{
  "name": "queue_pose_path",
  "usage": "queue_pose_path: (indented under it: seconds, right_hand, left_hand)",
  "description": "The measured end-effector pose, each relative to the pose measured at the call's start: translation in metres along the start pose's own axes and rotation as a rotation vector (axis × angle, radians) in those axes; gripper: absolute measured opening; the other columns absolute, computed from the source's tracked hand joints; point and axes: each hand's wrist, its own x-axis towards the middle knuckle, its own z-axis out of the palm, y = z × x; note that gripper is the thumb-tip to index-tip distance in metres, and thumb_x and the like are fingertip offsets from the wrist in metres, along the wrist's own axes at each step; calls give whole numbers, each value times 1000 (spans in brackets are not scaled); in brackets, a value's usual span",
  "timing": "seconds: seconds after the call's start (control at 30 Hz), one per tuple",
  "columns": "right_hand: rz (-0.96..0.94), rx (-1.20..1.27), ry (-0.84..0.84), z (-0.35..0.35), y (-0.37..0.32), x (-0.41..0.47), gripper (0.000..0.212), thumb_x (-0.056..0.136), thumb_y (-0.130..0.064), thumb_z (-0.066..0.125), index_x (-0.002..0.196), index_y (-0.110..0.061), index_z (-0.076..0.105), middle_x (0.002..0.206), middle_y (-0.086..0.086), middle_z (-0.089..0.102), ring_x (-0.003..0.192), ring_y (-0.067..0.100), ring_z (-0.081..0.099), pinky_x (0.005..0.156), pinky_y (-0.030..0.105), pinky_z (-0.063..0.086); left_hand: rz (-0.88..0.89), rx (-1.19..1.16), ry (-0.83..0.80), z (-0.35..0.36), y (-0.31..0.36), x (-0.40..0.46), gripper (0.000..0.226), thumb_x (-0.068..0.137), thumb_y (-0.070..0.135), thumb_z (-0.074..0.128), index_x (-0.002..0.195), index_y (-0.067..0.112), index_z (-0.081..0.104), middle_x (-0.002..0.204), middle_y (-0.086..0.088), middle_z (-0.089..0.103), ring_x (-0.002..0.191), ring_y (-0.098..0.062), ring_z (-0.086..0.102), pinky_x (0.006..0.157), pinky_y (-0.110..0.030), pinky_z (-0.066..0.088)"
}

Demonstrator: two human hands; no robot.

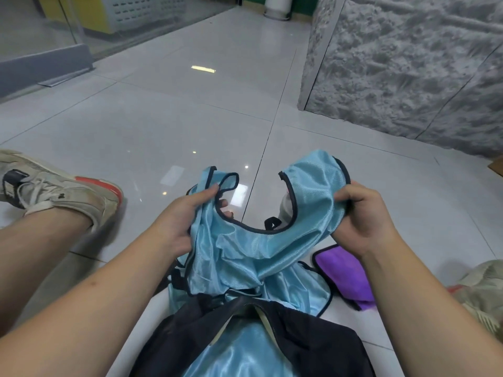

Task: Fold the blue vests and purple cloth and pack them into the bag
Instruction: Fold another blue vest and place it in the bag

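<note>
A light blue vest (253, 251) with dark trim hangs between my hands above the floor. My left hand (179, 221) grips its left shoulder strap. My right hand (362, 216) grips the right shoulder strap. The neckline curves between them. Below it another blue vest (307, 292) lies spread on the tiles. A dark bag (307, 341) lies open at the bottom, with blue fabric (242, 352) showing inside it. The purple cloth (345, 270) lies on the floor to the right, partly under my right forearm.
I sit on a glossy white tiled floor (163, 126). My left shoe (57, 186) is at the left, my other shoe (484, 292) at the right edge. A rough grey wall (408, 66) stands at the back right, a glass partition (40, 36) at the back left.
</note>
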Motion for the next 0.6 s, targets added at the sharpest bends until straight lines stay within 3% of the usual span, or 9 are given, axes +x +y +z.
queue_pose_path:
  seconds: [0.03,0.1,0.2,0.3,0.4,0.5,0.6]
  right_hand:
    - [4,14,8,0,-1,0,89,46,-4,75,129,18,52,129,29,56,116,44,60,114,64,39]
    - [26,16,16,0,-4,-1,72,54,-10,77,122,6,60,123,23,62,111,39,63,112,56,45]
    - [26,-50,-7,2,-8,-4,38,79,-15,67,114,-1,71,107,18,74,96,32,72,88,42,62]
    - [-33,-102,18,3,-10,-8,40,82,-17,70,118,1,70,107,18,75,97,33,73,82,40,62]
    - [-58,-118,46,2,-12,-11,33,84,-15,69,114,-1,72,104,17,76,94,31,74,81,40,63]
    - [-67,-120,57,4,-11,-13,31,85,-14,68,113,-2,72,104,16,76,94,31,74,81,40,63]
    - [-65,-125,58,6,-8,-13,28,84,-14,68,109,-3,73,102,16,76,91,30,75,79,39,63]
  left_hand:
    - [22,53,15,1,1,0,29,78,28,81,99,9,76,87,-10,74,69,-27,73,67,-39,62]
    - [77,134,47,4,6,-4,23,85,26,80,99,8,79,88,-12,76,74,-29,74,69,-38,62]
    - [170,242,86,7,15,-6,23,88,15,78,107,4,76,99,-19,78,82,-32,77,75,-42,62]
    - [265,361,135,14,22,-8,20,86,-3,70,106,1,72,99,-22,76,83,-36,75,81,-52,63]
    - [316,294,93,19,28,-12,31,88,-10,51,110,0,71,97,-22,72,82,-35,71,79,-50,61]
    - [168,-71,-6,17,30,-10,34,99,15,46,120,1,70,108,-20,69,91,-34,72,85,-46,61]
    - [52,-58,-77,16,23,-9,59,96,59,63,130,12,71,131,-13,69,120,-33,69,105,-51,53]
